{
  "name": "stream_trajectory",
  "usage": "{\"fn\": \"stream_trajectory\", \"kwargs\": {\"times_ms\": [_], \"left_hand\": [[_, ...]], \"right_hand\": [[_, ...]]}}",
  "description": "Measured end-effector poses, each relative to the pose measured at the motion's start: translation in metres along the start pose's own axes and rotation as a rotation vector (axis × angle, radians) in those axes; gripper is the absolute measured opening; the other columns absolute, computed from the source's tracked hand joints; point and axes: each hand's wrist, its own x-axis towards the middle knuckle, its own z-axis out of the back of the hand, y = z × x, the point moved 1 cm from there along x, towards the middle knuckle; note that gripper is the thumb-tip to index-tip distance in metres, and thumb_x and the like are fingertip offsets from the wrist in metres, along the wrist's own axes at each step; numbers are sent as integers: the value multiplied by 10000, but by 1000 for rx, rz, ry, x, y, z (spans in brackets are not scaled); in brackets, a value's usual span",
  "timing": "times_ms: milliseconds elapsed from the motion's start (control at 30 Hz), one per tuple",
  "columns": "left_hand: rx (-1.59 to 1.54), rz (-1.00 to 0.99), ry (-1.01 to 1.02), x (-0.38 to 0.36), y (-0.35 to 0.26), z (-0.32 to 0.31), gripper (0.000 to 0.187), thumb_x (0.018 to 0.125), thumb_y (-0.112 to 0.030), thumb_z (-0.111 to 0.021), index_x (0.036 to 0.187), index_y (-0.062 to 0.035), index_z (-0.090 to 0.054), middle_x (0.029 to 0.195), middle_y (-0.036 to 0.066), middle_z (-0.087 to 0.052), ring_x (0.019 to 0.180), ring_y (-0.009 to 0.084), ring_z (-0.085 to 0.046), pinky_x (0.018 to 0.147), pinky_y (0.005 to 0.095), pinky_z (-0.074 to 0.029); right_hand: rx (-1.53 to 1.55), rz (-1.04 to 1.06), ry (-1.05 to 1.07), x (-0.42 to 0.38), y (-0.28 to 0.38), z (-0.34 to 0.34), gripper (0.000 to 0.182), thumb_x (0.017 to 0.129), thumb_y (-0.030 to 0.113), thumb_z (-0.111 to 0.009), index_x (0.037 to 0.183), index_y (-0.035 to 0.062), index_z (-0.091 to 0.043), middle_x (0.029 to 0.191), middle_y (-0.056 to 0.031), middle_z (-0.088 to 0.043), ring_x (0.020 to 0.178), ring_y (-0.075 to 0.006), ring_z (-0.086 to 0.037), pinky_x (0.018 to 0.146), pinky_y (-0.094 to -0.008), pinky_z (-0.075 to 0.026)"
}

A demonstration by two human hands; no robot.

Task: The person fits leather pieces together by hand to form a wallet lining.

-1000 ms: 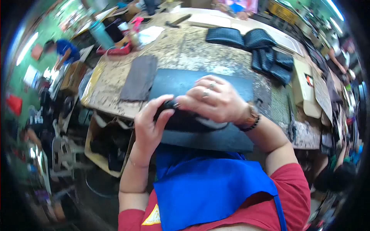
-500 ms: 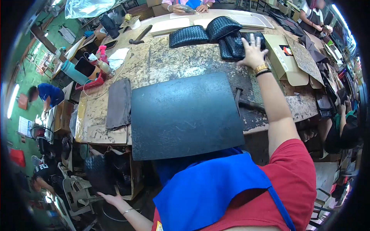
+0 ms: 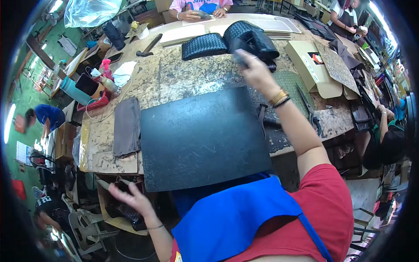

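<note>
My right hand [image 3: 257, 75] is raised over the far part of the workbench, its fingers closed on a dark, motion-smeared piece [image 3: 241, 54] that looks like one of the black woven leather pouches. Just behind it lie a flat woven pouch [image 3: 204, 46] and a looped, heaped one [image 3: 262, 45]. My left hand [image 3: 131, 198] is open and holds nothing, fingers apart, above a box [image 3: 118, 222] of dark glossy pieces beside the bench. In front of me a large dark board [image 3: 205, 139] lies on the bench and overhangs its near edge.
A stack of dark cloth [image 3: 126, 126] sits left of the board. Scissors [image 3: 310, 109] and a hammer [image 3: 271, 122] lie to its right. Another hammer [image 3: 149, 45], a red basket [image 3: 97, 101] and an opened cardboard box [image 3: 312, 65] are farther out. A co-worker's hands [image 3: 192, 15] work across the bench.
My right hand has drawn back from the pouches, closing on a dark piece. My left hand has let go of a black woven piece over the box and risen.
</note>
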Motion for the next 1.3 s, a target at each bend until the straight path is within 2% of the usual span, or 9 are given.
{"fn": "stream_trajectory", "kwargs": {"times_ms": [167,267,367,500,667,1033,1167,1267,1300], "left_hand": [[-85,-275,522,-11,-89,-58,717,837,-109,-730,1451,-2,-375,1587,231,-175,1478,396,-170,1189,487,-196],[77,-226,660,-10,-94,-63,606,836,-225,-739,1373,-60,-510,1569,203,-251,1440,401,-271,1165,556,-219],[115,-184,665,-10,-91,-65,497,845,-283,-726,1283,-85,-601,1538,171,-340,1415,369,-338,1141,596,-241],[170,-177,700,-11,-92,-65,466,841,-273,-729,1259,-99,-620,1519,157,-383,1419,347,-342,1141,597,-237],[196,-173,748,-7,-93,-66,446,843,-275,-725,1248,-113,-629,1513,153,-394,1420,342,-345,1145,596,-218],[261,-179,789,-8,-95,-70,446,840,-277,-723,1245,-112,-632,1507,162,-402,1418,357,-343,1145,596,-203],[238,-163,776,-7,-94,-70,450,827,-271,-732,1238,-114,-637,1503,165,-406,1414,360,-347,1145,595,-204],[247,-167,779,-6,-96,-68,460,823,-274,-735,1245,-120,-636,1497,164,-413,1415,359,-347,1147,588,-203],[250,-163,791,-5,-96,-69,462,827,-280,-731,1250,-122,-634,1496,164,-414,1416,358,-344,1147,589,-200]], "right_hand": [[-85,153,372,12,53,-29,895,780,674,-689,1385,40,-512,1491,-226,-418,1388,-385,-394,1157,-400,-320],[-747,14,202,42,-4,-6,1192,545,603,-872,1526,268,-284,1619,-155,-178,1503,-367,-111,1059,-776,-187],[-916,-168,393,47,-74,20,1397,393,490,-953,1552,312,-195,1645,-122,-66,1501,-406,-81,989,-827,-219],[-602,-109,461,47,-145,34,1146,605,413,-873,1542,234,-238,1491,-329,-339,1292,-472,-470,1086,-419,-420],[-629,62,185,39,-122,15,628,804,156,-631,1406,106,-458,1210,-225,-637,989,-373,-664,873,-450,-549],[-84,587,168,58,11,-52,502,854,354,-729,1268,103,-594,1234,-119,-652,1112,-286,-636,967,-380,-506],[-835,-62,-56,103,-87,-29,886,735,587,-748,1418,122,-428,1389,-127,-528,1304,-303,-483,1027,-692,-286],[-1011,-205,134,97,-126,-17,905,715,511,-779,1454,168,-383,1349,-129,-553,1285,-322,-494,1076,-718,-226],[-1033,-207,115,95,-127,-17,708,793,358,-731,1413,181,-441,1193,-143,-645,1154,-326,-592,1040,-613,-377]]}}
